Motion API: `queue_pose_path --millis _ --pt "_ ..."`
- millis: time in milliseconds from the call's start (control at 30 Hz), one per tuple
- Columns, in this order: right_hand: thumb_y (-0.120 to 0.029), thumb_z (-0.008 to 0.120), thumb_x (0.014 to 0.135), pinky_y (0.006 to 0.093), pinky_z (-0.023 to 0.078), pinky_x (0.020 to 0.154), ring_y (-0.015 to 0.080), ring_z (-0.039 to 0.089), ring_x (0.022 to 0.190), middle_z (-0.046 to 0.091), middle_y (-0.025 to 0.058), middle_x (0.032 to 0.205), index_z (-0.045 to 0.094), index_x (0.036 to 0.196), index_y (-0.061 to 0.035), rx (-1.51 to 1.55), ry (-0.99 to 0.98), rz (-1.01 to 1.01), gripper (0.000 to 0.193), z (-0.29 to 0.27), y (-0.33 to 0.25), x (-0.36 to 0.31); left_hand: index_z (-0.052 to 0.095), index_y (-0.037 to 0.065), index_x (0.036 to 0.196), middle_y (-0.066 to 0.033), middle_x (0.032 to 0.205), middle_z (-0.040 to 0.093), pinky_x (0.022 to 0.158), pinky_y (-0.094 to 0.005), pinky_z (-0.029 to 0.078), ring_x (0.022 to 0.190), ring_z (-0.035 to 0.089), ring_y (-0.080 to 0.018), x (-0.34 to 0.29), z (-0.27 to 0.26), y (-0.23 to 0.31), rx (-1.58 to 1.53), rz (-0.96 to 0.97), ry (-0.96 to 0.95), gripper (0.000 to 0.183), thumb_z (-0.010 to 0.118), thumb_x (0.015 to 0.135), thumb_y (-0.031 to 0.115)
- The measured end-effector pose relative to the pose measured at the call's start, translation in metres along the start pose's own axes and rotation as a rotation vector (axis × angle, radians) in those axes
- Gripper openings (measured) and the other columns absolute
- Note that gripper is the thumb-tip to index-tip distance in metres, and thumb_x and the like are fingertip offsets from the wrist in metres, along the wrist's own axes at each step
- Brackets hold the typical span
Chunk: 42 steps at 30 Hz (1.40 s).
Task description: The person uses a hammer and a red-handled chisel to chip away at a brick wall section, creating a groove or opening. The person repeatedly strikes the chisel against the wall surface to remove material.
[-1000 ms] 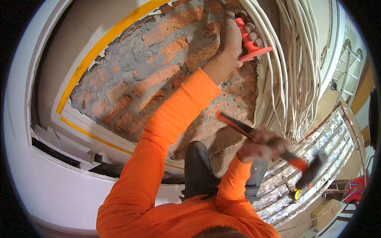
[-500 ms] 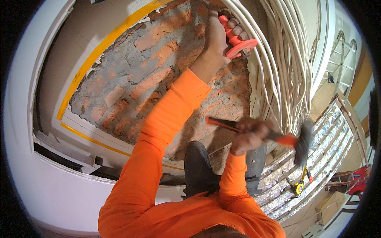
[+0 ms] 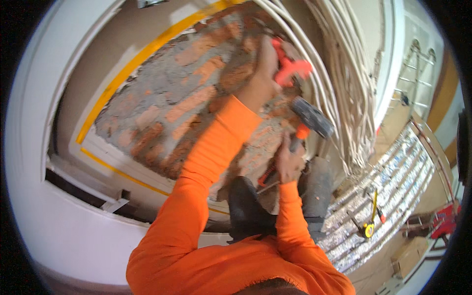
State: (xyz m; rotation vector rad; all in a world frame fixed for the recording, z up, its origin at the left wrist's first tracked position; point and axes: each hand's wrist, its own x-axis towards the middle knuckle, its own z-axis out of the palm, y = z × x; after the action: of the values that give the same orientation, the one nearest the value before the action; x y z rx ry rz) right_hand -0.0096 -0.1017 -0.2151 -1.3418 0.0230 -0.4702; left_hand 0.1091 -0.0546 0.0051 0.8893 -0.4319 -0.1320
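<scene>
1. Left hand: your fingers are wrapped around the red-guarded tool, chisel by judgement. It lies by the upper right corner of the brick patch. Whether its tip touches brick: cannot tell, blurred.
2. Right hand: closed on the handle of the hammer. The head is near the guard, apart from it, by the patch's right edge.
3. Advice: seat the tip firmly, hold the shank steady, and tuck your knuckles behind the guard.
4. Advice: line the hammer face up with the tool's end; favour short, square blows. The white cables hang just beside the right edge; angle away from them.
5. Surface: rough, uneven orange brick and grey mortar. Yellow tape runs outside its left edge. Judgement: loose bits may fly; shield your eyes.
6. Room: slatted silvery panel at right; tape measure on its lower half, between the long edges. Ladder beyond the panel's upper corner.
</scene>
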Motion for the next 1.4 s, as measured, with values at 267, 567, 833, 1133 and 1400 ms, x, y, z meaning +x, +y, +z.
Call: queue_pose_path --millis 267,567,833,1133,1400 --pt "-0.041 0.05 0.093 0.0261 0.032 0.035 0.012 0.038 0.04 0.042 -0.0004 0.06 0.047 0.081 -0.0114 0.885 0.149 0.39 0.032 -0.059 0.017 -0.002 0.042 0.015 0.084 0.0013 0.058 0.039 0.044 -0.0332 0.039 0.046 0.042 -0.0138 -0.057 0.011 -0.017 0.1 -0.009 0.087 0.047 0.04 0.092 0.062" --pt "-0.079 0.032 0.083 0.0278 0.031 0.035 0.0126 0.029 0.033 0.033 0.0015 0.044 0.038 0.078 -0.0108 0.859 0.077 -0.186 0.068 -0.083 -0.026 -0.007 0.042 0.016 0.085 0.0033 0.057 0.04 0.046 -0.0282 0.039 0.046 0.039 -0.0111 -0.019 -0.002 0.011 0.104 -0.024 0.043 0.044 0.031 0.096 0.057" --pt "-0.083 0.028 0.079 0.0298 0.033 0.038 0.014 0.032 0.035 0.035 0.0028 0.047 0.036 0.075 -0.0122 0.993 0.31 -0.424 0.071 -0.076 -0.068 -0.003 0.041 0.016 0.079 0.0025 0.059 0.04 0.045 -0.028 0.037 0.047 0.038 -0.0113 -0.002 -0.004 0.014 0.122 0.108 0.129 0.045 0.029 0.096 0.055" --pt "-0.014 0.056 0.079 0.0408 0.034 0.052 0.0259 0.045 0.056 0.046 0.0077 0.064 0.047 0.078 -0.005 -0.07 0.115 -0.383 0.013 0.055 0.003 0.041 0.041 0.016 0.079 0.0026 0.059 0.04 0.046 -0.0281 0.037 0.047 0.038 -0.0112 0.016 -0.005 0.006 0.14 0.048 0.123 0.043 0.029 0.097 0.054" --pt "-0.074 0.038 0.084 0.0289 0.032 0.036 0.0126 0.038 0.04 0.047 -0.0007 0.056 0.047 0.084 -0.0173 1.106 0.243 -0.603 0.057 -0.043 -0.04 0.019 0.041 0.016 0.08 0.0026 0.059 0.04 0.046 -0.0281 0.037 0.047 0.039 -0.0111 0.015 -0.005 0.011 0.078 0.069 0.14 0.042 0.029 0.097 0.053"
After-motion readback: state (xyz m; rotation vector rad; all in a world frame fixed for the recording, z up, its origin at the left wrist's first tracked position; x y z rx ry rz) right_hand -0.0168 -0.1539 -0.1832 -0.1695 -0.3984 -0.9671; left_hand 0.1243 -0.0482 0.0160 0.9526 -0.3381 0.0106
